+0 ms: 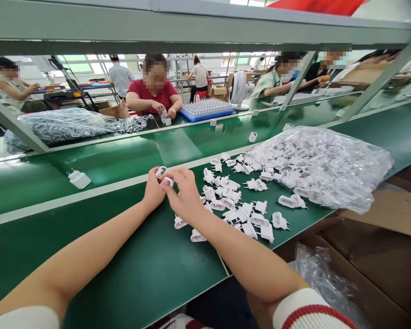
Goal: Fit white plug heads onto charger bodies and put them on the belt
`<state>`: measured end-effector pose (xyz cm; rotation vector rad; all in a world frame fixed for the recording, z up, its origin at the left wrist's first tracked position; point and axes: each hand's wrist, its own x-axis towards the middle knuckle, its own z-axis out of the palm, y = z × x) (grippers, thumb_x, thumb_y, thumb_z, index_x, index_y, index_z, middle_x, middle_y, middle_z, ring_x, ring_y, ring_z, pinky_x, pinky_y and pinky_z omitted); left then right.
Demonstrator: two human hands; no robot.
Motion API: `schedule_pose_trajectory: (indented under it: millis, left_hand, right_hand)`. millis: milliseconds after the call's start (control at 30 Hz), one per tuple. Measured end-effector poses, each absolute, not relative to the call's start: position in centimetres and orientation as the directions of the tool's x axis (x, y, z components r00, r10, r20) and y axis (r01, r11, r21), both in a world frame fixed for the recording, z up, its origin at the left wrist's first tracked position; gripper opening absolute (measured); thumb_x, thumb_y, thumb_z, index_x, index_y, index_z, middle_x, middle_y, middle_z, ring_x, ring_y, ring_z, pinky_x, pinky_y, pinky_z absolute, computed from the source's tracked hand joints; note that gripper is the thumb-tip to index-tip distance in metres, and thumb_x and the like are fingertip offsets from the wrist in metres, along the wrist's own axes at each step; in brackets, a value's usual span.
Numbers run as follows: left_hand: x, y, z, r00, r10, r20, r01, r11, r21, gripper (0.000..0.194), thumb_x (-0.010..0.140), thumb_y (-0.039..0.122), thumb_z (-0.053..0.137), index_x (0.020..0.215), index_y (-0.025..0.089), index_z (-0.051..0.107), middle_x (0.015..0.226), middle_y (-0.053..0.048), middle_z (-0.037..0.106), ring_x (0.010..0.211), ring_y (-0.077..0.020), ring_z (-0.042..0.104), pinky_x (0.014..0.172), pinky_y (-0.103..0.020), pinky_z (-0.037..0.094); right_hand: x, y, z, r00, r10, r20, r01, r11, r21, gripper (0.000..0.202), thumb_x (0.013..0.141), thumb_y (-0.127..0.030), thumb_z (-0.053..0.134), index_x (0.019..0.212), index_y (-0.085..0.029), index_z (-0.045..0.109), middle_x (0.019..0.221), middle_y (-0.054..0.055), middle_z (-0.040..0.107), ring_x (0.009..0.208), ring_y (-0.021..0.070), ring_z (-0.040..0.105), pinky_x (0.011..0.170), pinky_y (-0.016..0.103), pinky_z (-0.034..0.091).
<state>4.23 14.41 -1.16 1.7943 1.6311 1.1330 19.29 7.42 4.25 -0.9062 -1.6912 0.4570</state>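
In the head view, my left hand (153, 193) is closed around a white charger housing (161, 172), whose open end faces up and shows parts inside. Right beside it, my right hand (185, 189) pinches a small white plug cap (168, 182) between thumb and fingers. The two pieces are close together; whether they touch I cannot tell. To the right of my hands, many loose white plug caps (226, 203) with metal pins lie scattered on the green work surface.
A clear plastic bag (329, 164) full of white plug caps spills onto the surface at right. Beyond a pale rail, the green conveyor belt (123, 155) carries a white charger (78, 179). A co-worker (154, 91) sits opposite, near a blue tray (207, 112). Cardboard (390, 210) lies at lower right.
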Motion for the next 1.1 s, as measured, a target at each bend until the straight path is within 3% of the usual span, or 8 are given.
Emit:
schedule_pose_trajectory:
  millis: [133,267,467,600,800,900,1000,1100]
  left_hand:
    - [-0.2,5.9,-1.0,-0.087,0.974,0.209,0.605,-0.115,0.788,0.038,0.096,0.046,0.061,0.12,0.021,0.043,0.107,-0.007,0.065,0.088,-0.0222,0.065,0.08,-0.039,0.055]
    - [-3.3,-0.4,-0.4,-0.003,0.993,0.119,0.632,-0.09,0.77,0.038,0.098,0.053,0.059,0.119,0.025,0.046,0.119,-0.008,0.067,0.104,-0.0249,0.066,0.091,-0.043,0.055]
    - [-4.3,-3.0,0.1,0.14,0.987,0.074,0.595,-0.144,0.791,0.039,0.094,0.054,0.068,0.124,0.029,0.062,0.129,-0.009,0.071,0.114,-0.0285,0.068,0.1,-0.049,0.056]
    - [-4.6,-2.2,0.1,0.151,0.984,0.094,0.588,-0.166,0.791,0.038,0.09,0.057,0.072,0.119,0.031,0.07,0.117,-0.006,0.075,0.108,-0.0282,0.07,0.097,-0.048,0.058]
    - [-5.2,-2.0,0.0,0.203,0.973,0.106,0.554,-0.203,0.807,0.042,0.092,0.058,0.071,0.122,0.03,0.073,0.119,-0.005,0.076,0.108,-0.0266,0.07,0.1,-0.043,0.057]
    - [-5.2,-2.0,0.1,0.212,0.97,0.119,0.542,-0.218,0.812,0.039,0.093,0.058,0.07,0.12,0.029,0.074,0.115,-0.004,0.077,0.106,-0.0261,0.07,0.098,-0.042,0.057]
    - [-5.1,-2.0,0.1,0.227,0.964,0.136,0.533,-0.24,0.811,0.037,0.094,0.056,0.069,0.118,0.029,0.075,0.113,-0.004,0.078,0.103,-0.0255,0.069,0.097,-0.041,0.056]
    - [-5.1,-1.8,-0.1,0.233,0.959,0.161,0.513,-0.262,0.817,0.035,0.094,0.054,0.069,0.117,0.028,0.076,0.113,-0.003,0.079,0.104,-0.0257,0.069,0.1,-0.042,0.055]
  right_hand:
    - [19.0,7.6,3.9,-0.244,0.926,0.287,0.029,0.302,-0.953,0.043,0.076,-0.038,0.088,0.11,-0.022,0.067,0.109,0.005,0.069,0.087,0.0175,0.064,0.075,0.032,0.056]
    - [18.6,6.8,4.0,-0.405,0.909,0.094,-0.025,0.092,-0.995,0.06,0.049,-0.037,0.102,0.098,-0.02,0.072,0.088,0.0,0.068,0.074,0.0141,0.06,0.065,0.028,0.053]
    - [18.1,5.3,4.2,-0.547,0.837,0.026,-0.069,-0.014,-0.998,0.044,0.066,-0.039,0.096,0.104,-0.022,0.081,0.085,-0.001,0.069,0.063,0.0098,0.063,0.061,0.027,0.057]
    - [17.9,5.1,4.1,-0.543,0.84,-0.007,-0.026,-0.024,-0.999,0.041,0.073,-0.041,0.093,0.107,-0.022,0.08,0.081,-0.003,0.07,0.052,0.0071,0.061,0.057,0.026,0.056]
    - [17.8,5.0,3.6,-0.544,0.815,0.197,-0.098,0.171,-0.98,0.033,0.085,-0.053,0.084,0.091,-0.022,0.073,0.096,0.002,0.073,0.081,0.0147,0.071,0.079,0.035,0.065]
    - [17.7,4.3,3.3,-0.497,0.791,0.356,0.064,0.442,-0.895,0.019,0.093,-0.041,0.078,0.101,-0.025,0.073,0.106,0.004,0.071,0.092,0.0166,0.07,0.086,0.036,0.063]
    - [17.8,3.4,3.3,-0.466,0.768,0.439,0.225,0.583,-0.781,0.036,0.091,-0.031,0.081,0.125,-0.027,0.067,0.114,0.005,0.074,0.095,0.0175,0.07,0.09,0.038,0.063]
    - [17.6,2.9,3.3,-0.463,0.74,0.488,0.32,0.653,-0.687,0.025,0.09,-0.031,0.082,0.113,-0.027,0.071,0.106,0.003,0.078,0.088,0.0179,0.072,0.083,0.037,0.063]
